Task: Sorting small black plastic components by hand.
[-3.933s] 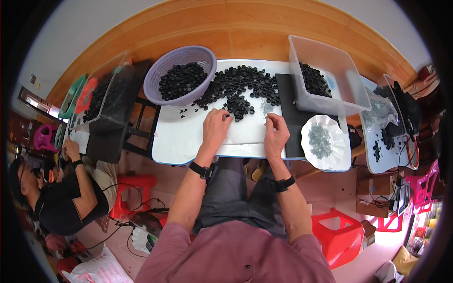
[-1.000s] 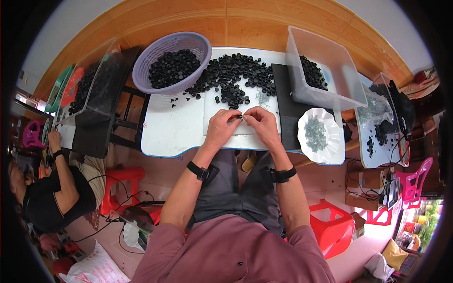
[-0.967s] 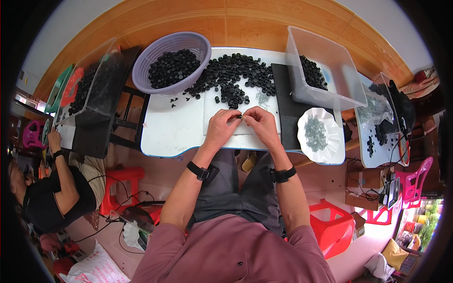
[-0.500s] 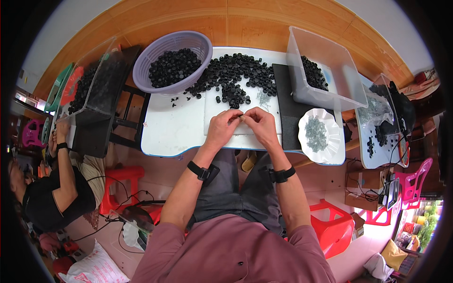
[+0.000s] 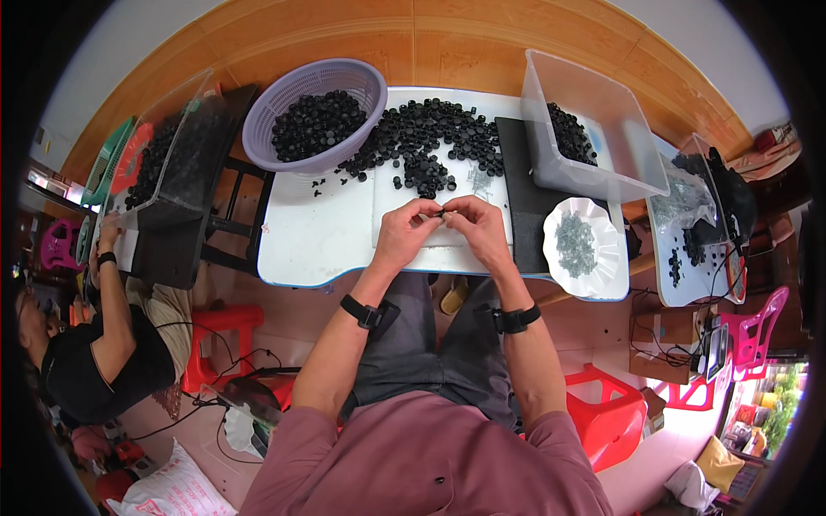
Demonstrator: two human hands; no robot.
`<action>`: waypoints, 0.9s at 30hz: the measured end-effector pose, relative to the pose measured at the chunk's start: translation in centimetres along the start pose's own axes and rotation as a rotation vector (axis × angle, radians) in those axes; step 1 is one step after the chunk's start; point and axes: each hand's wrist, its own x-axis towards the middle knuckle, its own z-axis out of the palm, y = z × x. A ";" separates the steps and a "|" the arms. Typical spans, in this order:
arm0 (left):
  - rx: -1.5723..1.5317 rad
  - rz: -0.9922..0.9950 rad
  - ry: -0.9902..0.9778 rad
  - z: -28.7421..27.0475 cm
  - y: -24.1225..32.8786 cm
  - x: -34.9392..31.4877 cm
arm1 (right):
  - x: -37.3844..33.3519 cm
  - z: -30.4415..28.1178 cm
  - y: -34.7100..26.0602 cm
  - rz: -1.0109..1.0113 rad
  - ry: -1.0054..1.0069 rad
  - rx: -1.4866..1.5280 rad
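Over the front of a white board [image 5: 391, 219], my left hand [image 5: 403, 236] and my right hand [image 5: 480, 230] meet fingertip to fingertip. Both are closed in a pinch on a small black plastic part [image 5: 440, 213], mostly covered by the fingers. Just beyond them lies a loose heap of black round caps [image 5: 423, 172], which spreads back across the table. A few small clear pieces [image 5: 480, 181] lie on the board beyond my right hand. More clear pieces [image 5: 576, 245] fill the middle of a white fluted dish [image 5: 607, 267] to the right.
A purple basket [image 5: 251, 129] of black caps stands back left, and a clear plastic bin [image 5: 602, 103] with more caps back right. Between board and bin lies a black mat [image 5: 527, 219]. At far left a person [image 5: 112, 344] works at another table. Red stools [image 5: 607, 417] flank me.
My fingertips have shifted slightly around the black part, and a little more of it shows. The person at left has moved an arm a little. The heap and containers look the same.
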 end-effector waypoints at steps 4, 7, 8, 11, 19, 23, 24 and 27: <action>-0.008 -0.013 -0.020 0.0 0.1 0.0 | 0.1 0.0 0.1 0.000 -0.015 0.046; 0.047 0.027 -0.027 0.1 0.1 0.0 | -0.1 0.0 -0.3 -0.001 -0.011 -0.005; 0.049 0.028 -0.027 0.1 0.0 0.0 | -0.2 -0.1 -0.2 -0.003 -0.012 -0.004; 0.118 0.157 0.028 0.2 -0.3 0.1 | -0.3 -0.2 -0.2 -0.008 0.042 0.045; 0.338 0.092 0.370 0.5 -0.6 0.4 | -0.5 -0.2 0.4 -0.093 0.188 0.086; 0.598 0.249 0.367 0.6 -1.0 0.8 | -0.5 -0.1 0.7 -0.101 0.198 0.085; 0.600 0.253 0.366 0.6 -1.2 0.8 | -0.5 -0.1 0.8 -0.105 0.196 0.088; 0.604 0.184 0.342 0.5 -1.3 0.7 | -0.7 0.1 0.9 -0.117 0.195 0.068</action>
